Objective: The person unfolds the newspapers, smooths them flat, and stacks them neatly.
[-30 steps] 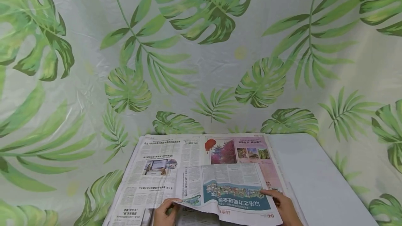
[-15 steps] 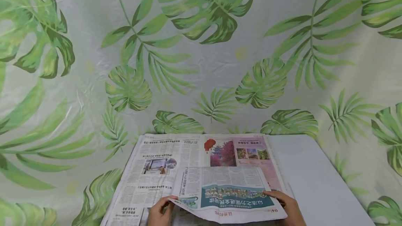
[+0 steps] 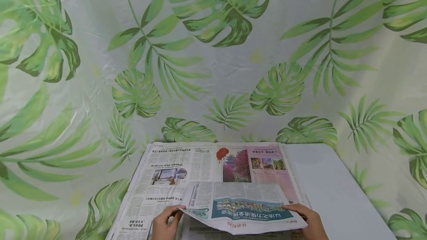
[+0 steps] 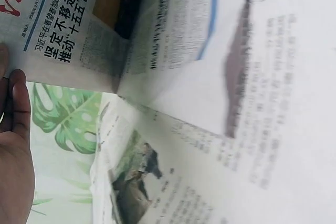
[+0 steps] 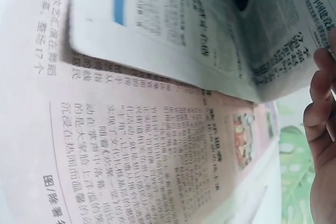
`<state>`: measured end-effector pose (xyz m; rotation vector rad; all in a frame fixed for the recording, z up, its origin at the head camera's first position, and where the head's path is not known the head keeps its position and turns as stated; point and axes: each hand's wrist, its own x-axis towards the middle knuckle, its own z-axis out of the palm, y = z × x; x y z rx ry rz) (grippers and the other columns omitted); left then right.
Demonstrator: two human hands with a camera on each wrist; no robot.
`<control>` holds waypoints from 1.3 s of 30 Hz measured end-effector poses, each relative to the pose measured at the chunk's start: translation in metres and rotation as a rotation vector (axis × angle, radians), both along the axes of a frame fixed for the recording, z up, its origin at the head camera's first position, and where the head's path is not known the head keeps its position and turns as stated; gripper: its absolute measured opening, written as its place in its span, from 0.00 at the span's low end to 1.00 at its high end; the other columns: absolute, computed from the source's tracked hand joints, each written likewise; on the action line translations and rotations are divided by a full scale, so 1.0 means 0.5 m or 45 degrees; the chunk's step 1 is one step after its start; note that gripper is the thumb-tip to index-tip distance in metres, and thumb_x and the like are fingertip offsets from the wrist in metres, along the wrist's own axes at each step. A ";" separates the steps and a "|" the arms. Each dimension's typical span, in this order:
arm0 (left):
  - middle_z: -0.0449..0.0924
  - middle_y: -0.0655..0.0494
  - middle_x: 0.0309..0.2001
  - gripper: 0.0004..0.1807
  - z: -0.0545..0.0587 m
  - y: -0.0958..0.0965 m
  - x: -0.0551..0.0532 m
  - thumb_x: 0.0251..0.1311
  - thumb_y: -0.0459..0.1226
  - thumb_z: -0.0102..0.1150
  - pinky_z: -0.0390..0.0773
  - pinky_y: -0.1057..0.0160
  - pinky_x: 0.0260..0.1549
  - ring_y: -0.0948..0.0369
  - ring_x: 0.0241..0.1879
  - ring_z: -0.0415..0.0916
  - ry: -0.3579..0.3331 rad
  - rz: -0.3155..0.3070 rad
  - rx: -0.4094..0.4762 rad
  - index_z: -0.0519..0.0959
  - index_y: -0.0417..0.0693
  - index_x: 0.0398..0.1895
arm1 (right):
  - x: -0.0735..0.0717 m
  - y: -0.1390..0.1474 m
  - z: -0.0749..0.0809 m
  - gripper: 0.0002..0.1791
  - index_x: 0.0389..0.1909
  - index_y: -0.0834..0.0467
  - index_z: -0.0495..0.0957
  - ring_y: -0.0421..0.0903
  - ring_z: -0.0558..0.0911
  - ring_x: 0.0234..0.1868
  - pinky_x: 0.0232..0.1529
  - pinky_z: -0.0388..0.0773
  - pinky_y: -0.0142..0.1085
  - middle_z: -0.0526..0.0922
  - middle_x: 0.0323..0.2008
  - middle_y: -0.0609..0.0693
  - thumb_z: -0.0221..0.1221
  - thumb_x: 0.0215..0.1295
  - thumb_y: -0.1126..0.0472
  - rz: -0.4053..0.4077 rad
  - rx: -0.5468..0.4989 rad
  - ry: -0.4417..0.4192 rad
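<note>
Both hands hold a folded newspaper (image 3: 248, 192) with a teal banner, lifted at its near edge. The left hand (image 3: 166, 222) pinches its near left corner between thumb and fingers. The right hand (image 3: 305, 219) grips its near right edge, thumb on top and the other fingers underneath. From below, the left wrist view shows the left hand (image 4: 16, 166) at the raised page with red and black print. In the right wrist view the right hand (image 5: 323, 114) has curled fingers under the folded sheet (image 5: 163, 30). A spread newspaper (image 3: 166, 195) lies underneath.
The spread newspaper covers the left and middle of a white table (image 3: 337, 192), whose bare right part shows. Behind the table hangs a pale curtain (image 3: 213, 69) printed with green leaves.
The folded newspaper's sagging near edge is pulled straighter and raised. The left hand has moved left with its corner, and the right hand slightly right. The paper's far edge has slid nearer.
</note>
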<state>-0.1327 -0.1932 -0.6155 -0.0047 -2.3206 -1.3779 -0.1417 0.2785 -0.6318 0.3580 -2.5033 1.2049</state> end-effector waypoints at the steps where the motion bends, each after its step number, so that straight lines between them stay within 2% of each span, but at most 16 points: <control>1: 0.84 0.73 0.33 0.14 0.006 -0.001 0.001 0.59 0.27 0.70 0.83 0.66 0.32 0.73 0.31 0.80 0.012 -0.004 -0.003 0.89 0.60 0.38 | 0.001 -0.001 0.002 0.21 0.52 0.50 0.87 0.28 0.83 0.47 0.38 0.84 0.29 0.89 0.46 0.46 0.71 0.57 0.70 -0.019 0.016 -0.007; 5: 0.85 0.72 0.34 0.16 0.024 -0.002 -0.003 0.58 0.26 0.70 0.82 0.68 0.31 0.72 0.32 0.81 0.092 -0.022 0.032 0.88 0.61 0.36 | 0.000 -0.002 0.009 0.24 0.48 0.45 0.89 0.27 0.81 0.50 0.43 0.81 0.24 0.90 0.45 0.41 0.73 0.51 0.71 -0.076 0.085 0.006; 8: 0.86 0.70 0.36 0.15 0.030 -0.004 -0.008 0.57 0.25 0.70 0.80 0.72 0.31 0.71 0.33 0.83 0.153 -0.038 0.042 0.88 0.59 0.35 | 0.001 -0.002 0.014 0.26 0.47 0.46 0.89 0.25 0.81 0.50 0.44 0.78 0.19 0.90 0.44 0.42 0.73 0.49 0.75 -0.044 0.057 0.031; 11: 0.87 0.68 0.36 0.12 0.042 -0.006 -0.009 0.58 0.26 0.70 0.80 0.74 0.33 0.70 0.34 0.83 0.172 -0.042 0.042 0.89 0.55 0.36 | 0.004 -0.004 0.023 0.24 0.46 0.50 0.89 0.25 0.82 0.48 0.40 0.80 0.21 0.90 0.44 0.49 0.70 0.52 0.77 0.007 0.000 0.032; 14: 0.87 0.69 0.36 0.09 0.056 -0.006 -0.007 0.59 0.28 0.70 0.81 0.72 0.33 0.70 0.35 0.84 0.157 -0.037 0.045 0.89 0.52 0.36 | 0.007 -0.007 0.035 0.19 0.45 0.53 0.88 0.27 0.84 0.41 0.31 0.82 0.27 0.90 0.43 0.54 0.68 0.56 0.77 0.038 -0.059 0.014; 17: 0.86 0.72 0.37 0.08 0.068 -0.006 -0.010 0.60 0.29 0.69 0.82 0.70 0.34 0.70 0.36 0.84 0.122 -0.033 0.031 0.89 0.52 0.37 | 0.009 -0.006 0.043 0.16 0.45 0.55 0.88 0.30 0.83 0.28 0.23 0.79 0.31 0.89 0.41 0.50 0.67 0.59 0.76 0.057 -0.110 -0.004; 19: 0.86 0.72 0.37 0.08 0.073 -0.006 -0.016 0.61 0.30 0.69 0.83 0.68 0.35 0.70 0.37 0.84 0.118 -0.038 0.012 0.89 0.52 0.38 | 0.006 -0.004 0.043 0.18 0.46 0.55 0.87 0.33 0.82 0.25 0.22 0.77 0.31 0.88 0.42 0.47 0.67 0.59 0.76 0.069 -0.120 0.008; 21: 0.86 0.72 0.38 0.09 0.077 -0.005 -0.023 0.61 0.29 0.69 0.83 0.68 0.35 0.70 0.36 0.83 0.123 -0.044 -0.002 0.89 0.55 0.38 | 0.000 0.000 0.041 0.19 0.48 0.55 0.87 0.33 0.83 0.28 0.24 0.78 0.29 0.88 0.42 0.46 0.68 0.58 0.75 0.079 -0.096 0.036; 24: 0.86 0.71 0.39 0.13 0.081 -0.005 -0.036 0.60 0.29 0.70 0.83 0.68 0.34 0.70 0.35 0.82 0.155 -0.055 -0.008 0.88 0.60 0.38 | -0.010 0.005 0.037 0.20 0.49 0.53 0.87 0.29 0.85 0.40 0.34 0.81 0.24 0.89 0.45 0.44 0.71 0.56 0.72 0.069 -0.066 0.059; 27: 0.85 0.69 0.37 0.16 0.084 -0.004 -0.048 0.58 0.28 0.72 0.82 0.70 0.33 0.69 0.32 0.81 0.177 -0.070 -0.001 0.87 0.63 0.37 | -0.019 0.006 0.032 0.21 0.50 0.52 0.87 0.26 0.83 0.47 0.40 0.81 0.23 0.89 0.47 0.44 0.72 0.56 0.70 0.052 -0.065 0.036; 29: 0.84 0.69 0.35 0.16 0.085 -0.003 -0.055 0.56 0.28 0.74 0.81 0.71 0.33 0.69 0.30 0.80 0.180 -0.070 -0.013 0.87 0.63 0.36 | -0.023 0.004 0.029 0.20 0.51 0.53 0.87 0.26 0.82 0.47 0.40 0.82 0.24 0.89 0.48 0.46 0.71 0.57 0.69 0.039 -0.089 -0.008; 35: 0.80 0.70 0.29 0.17 0.074 -0.004 -0.066 0.52 0.27 0.77 0.80 0.70 0.30 0.70 0.28 0.77 0.219 -0.042 -0.028 0.84 0.61 0.30 | -0.032 -0.005 0.019 0.17 0.50 0.52 0.87 0.31 0.83 0.32 0.27 0.80 0.32 0.89 0.47 0.54 0.68 0.62 0.70 -0.055 -0.114 -0.134; 37: 0.82 0.68 0.32 0.19 0.065 -0.005 -0.069 0.49 0.25 0.78 0.80 0.72 0.32 0.69 0.31 0.79 0.262 -0.077 -0.026 0.85 0.61 0.33 | -0.036 -0.007 0.016 0.16 0.49 0.50 0.88 0.34 0.83 0.28 0.25 0.80 0.32 0.89 0.46 0.53 0.67 0.64 0.69 -0.092 -0.121 -0.178; 39: 0.85 0.65 0.35 0.21 0.054 -0.006 -0.072 0.45 0.23 0.79 0.80 0.74 0.35 0.68 0.34 0.81 0.311 -0.137 -0.022 0.86 0.59 0.35 | -0.040 -0.007 0.013 0.15 0.49 0.50 0.88 0.34 0.84 0.28 0.26 0.81 0.32 0.89 0.47 0.52 0.67 0.65 0.69 -0.097 -0.143 -0.210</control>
